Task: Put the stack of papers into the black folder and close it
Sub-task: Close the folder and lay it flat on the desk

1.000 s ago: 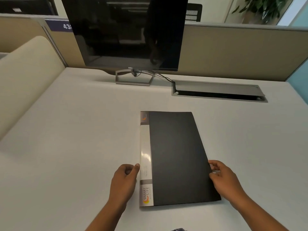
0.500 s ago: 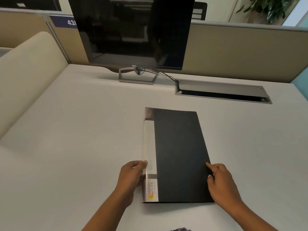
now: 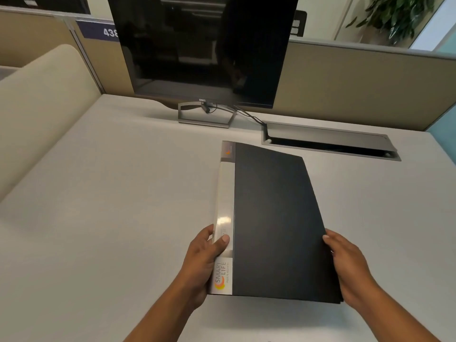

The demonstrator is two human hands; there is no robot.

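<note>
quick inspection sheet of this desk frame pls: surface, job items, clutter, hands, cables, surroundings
Surface: pale grey desk, bare apart from the items below.
Job's things: black folder closed, spine to the left, gripped at its near end; whether it rests on the desk cannot be told. Stack of papers: nothing seen.
Clutter: nothing seen.
Hands: left hand grips the spine edge, thumb on top; right hand holds the folder's right edge.
Cables: black cable runs from the monitor into the open cable tray.
Surroundings: beige partition behind the desk, a curved cream divider at left, a plant beyond.
</note>
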